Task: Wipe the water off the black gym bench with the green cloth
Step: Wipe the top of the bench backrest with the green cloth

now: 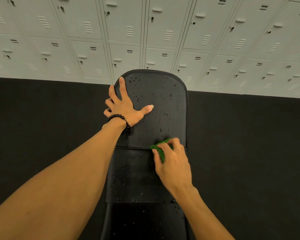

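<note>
Head view: the black gym bench (164, 104), beaded with water drops (139, 99), runs from near to far. The left hand (124, 105) rests flat, fingers spread, on its far-left edge. The right hand (171, 160) grips the bunched green cloth (160, 149) at the pad seam.

The black padded counter (163, 104) stood on dark flooring (42, 110). Water droplets (163, 110) beaded across its far pad and nearer sections. The left hand (125, 106) rested flat near the far end; the green cloth (160, 148) lay bunched at the seam nearer the person.
</note>
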Tool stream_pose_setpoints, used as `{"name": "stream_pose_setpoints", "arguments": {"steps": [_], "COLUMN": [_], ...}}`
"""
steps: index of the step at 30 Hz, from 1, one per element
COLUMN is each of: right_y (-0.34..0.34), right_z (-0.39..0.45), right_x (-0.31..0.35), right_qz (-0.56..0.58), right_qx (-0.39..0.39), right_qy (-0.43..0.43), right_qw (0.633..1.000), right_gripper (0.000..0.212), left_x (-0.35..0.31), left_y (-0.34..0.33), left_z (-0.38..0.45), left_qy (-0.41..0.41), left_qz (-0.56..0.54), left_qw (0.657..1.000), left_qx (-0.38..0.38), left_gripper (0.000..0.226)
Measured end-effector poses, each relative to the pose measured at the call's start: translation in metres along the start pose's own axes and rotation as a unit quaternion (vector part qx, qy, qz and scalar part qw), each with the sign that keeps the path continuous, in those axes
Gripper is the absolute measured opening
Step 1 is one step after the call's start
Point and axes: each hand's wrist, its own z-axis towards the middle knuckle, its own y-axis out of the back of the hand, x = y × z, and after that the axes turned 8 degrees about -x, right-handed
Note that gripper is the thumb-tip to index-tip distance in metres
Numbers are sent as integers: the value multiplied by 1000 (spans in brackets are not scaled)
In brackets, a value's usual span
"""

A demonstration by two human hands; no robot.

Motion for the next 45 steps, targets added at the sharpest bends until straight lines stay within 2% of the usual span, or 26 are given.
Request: {"name": "stream_pose_setpoints", "arguments": {"steps": [3, 7, 11, 15, 19, 21, 24, 25, 28, 29, 32, 37, 40, 43, 45], "right_y": [3, 6, -12, -24, -28, -20, -4, -1, 0, 1, 9, 14, 12, 7, 1], "right_z": [6, 8, 2, 3, -2, 0, 2, 0, -7, -3, 16, 11, 55, 106, 101], "right_x": [6, 5, 41, 53, 59, 44, 6, -1, -6, -9, -24, -23, -31, -31, -30], "right_qz": [-3, 1, 66, 54, 60, 53, 57, 58, 51, 51, 71, 53, 51, 66, 75], "right_qx": [55, 15, 75, 19, 39, 19, -69, -74, -24, -27, -84, 5, -54, -128, -145], "right_qy": [11, -76, 1, -45, -5, -56, -168, -167, -50, -47, -152, -39, -48, -87, -91], "right_qw": [998, 997, 995, 997, 997, 997, 982, 981, 997, 997, 982, 998, 996, 986, 982], "right_gripper": [21, 22, 26, 21, 22, 21, 18, 19, 22, 22, 20, 18, 19, 29, 33], "left_x": [0, 1, 0, 1, 1, 1, 1, 1, 0, 0, 0, 0, 0, 1, 1], "left_y": [1, 2, 4, 4, 4, 5, 3, 4, 4, 4, 4, 4, 3, 2, 2], "left_z": [0, 1, -1, -1, 0, -1, -1, -1, -1, -1, -1, 1, 1, 2, 2], "left_qy": [-4, -6, -7, -9, -12, -14, -12, -11, -11, -12, -12, -10, -13, -13, -11], "left_qz": [-4, 2, 4, 5, 6, 3, 0, 2, 4, 3, 6, 3, 5, 6, 7], "left_qw": [1000, 1000, 1000, 1000, 1000, 1000, 1000, 1000, 1000, 1000, 1000, 1000, 1000, 1000, 1000], "left_qx": [3, 5, 9, 12, 16, 14, 15, 15, 14, 13, 10, 14, 19, 17, 17], "left_gripper": [130, 131, 131, 131, 130, 129, 129, 130, 129, 130, 130, 130, 131, 132, 132]}}
